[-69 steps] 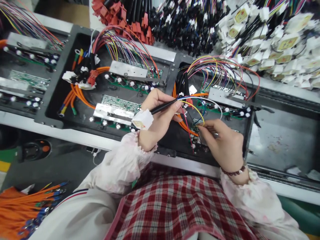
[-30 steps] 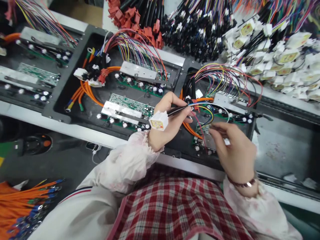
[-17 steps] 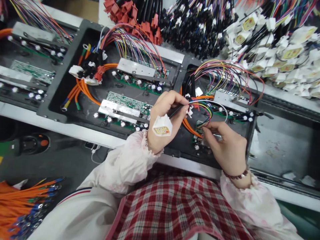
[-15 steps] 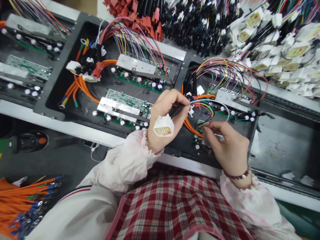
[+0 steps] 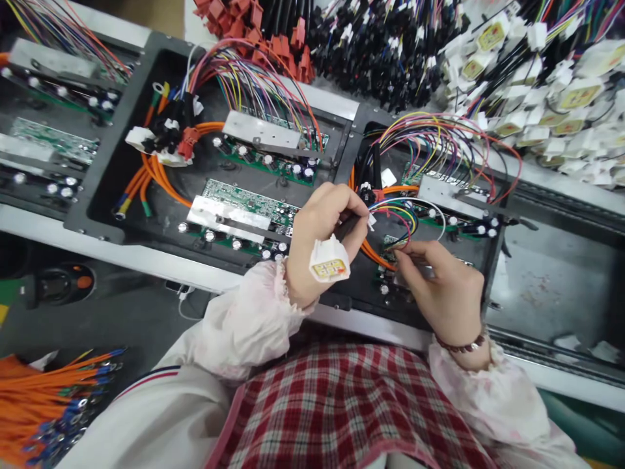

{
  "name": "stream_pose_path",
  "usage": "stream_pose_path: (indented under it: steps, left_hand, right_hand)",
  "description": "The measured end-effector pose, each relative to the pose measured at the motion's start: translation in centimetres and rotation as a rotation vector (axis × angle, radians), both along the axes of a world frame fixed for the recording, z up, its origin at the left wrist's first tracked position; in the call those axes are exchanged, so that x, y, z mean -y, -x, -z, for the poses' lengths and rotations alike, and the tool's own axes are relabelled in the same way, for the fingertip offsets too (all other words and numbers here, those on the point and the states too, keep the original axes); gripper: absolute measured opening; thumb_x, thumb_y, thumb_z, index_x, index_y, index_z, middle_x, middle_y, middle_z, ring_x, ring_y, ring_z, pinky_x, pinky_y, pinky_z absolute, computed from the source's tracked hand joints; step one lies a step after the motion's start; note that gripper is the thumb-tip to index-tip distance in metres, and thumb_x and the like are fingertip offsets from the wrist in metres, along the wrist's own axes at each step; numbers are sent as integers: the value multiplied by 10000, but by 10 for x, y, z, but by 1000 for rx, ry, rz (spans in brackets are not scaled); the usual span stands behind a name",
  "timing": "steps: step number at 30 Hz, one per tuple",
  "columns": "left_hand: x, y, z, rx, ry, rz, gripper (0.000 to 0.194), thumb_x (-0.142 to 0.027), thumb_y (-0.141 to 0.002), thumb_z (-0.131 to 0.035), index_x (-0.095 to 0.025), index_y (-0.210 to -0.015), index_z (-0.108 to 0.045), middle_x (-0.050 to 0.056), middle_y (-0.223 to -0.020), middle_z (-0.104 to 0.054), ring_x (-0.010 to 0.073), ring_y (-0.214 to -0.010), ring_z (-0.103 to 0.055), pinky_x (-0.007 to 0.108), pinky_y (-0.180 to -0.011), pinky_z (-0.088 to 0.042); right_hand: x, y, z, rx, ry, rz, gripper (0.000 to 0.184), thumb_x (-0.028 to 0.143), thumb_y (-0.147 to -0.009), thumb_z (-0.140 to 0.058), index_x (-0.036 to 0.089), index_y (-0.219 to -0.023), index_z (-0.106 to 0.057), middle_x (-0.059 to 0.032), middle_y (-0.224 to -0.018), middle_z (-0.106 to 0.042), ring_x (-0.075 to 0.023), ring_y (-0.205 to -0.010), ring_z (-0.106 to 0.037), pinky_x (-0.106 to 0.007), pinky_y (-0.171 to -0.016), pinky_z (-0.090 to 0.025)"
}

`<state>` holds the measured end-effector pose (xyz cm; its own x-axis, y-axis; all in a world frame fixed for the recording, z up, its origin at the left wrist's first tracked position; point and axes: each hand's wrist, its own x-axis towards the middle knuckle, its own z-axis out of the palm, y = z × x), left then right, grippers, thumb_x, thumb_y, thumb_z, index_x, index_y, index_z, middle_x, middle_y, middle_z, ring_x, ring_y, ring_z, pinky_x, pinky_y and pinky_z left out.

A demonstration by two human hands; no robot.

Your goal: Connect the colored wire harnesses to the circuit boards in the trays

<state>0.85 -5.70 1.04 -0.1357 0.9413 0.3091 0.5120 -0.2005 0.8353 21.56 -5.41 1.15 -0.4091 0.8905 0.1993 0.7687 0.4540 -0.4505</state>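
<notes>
Head view, mid-frame: your left hand (image 5: 319, 228) pinched black cable (image 5: 346, 226), right hand (image 5: 442, 280) coloured wires (image 5: 415, 220), red strand (image 5: 408, 229) newly joined, seemingly bunched

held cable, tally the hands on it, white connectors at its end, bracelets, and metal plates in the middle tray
Left hand and right hand: 2
White connector on held cable: 1
Bracelet in view: 1
Metal plates in middle tray: 2
Total: 6

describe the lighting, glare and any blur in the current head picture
Head view: bright, fairly even light; head view: glare whitens part of the metal plate just left of the left hand; head view: orange cables at lower left look slightly soft, the white connector clearer.
</notes>
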Motion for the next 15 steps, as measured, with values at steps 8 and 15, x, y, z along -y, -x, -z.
stream_pose_path:
  steps: [8, 15]
  left_hand:
    - [7, 12, -10, -889, -47, 195, 149, -69, -915, -558, -79, -996, -683, 137, -903, -624, 304, -833, -531, 424, -717, -507]
    - [18, 8, -14, -1023, -62, 172, 261, -37, -895, -539, -61, -1096, -703, 145, -927, -649, 318, -844, -540, 436, -687, -485]
  right_hand:
    - [0, -4, -10, 8, 98, 19, 118, 298, -973, -594, 215, -1048, -635, -20, -937, -756, -167, -823, -726, -268, -720, -522]
    - [-73, -42, -54, 131, -182, 183, 136, 310, -914, -640, 189, -955, -689, -47, -857, -752, -148, -731, -702, -270, -675, -501]
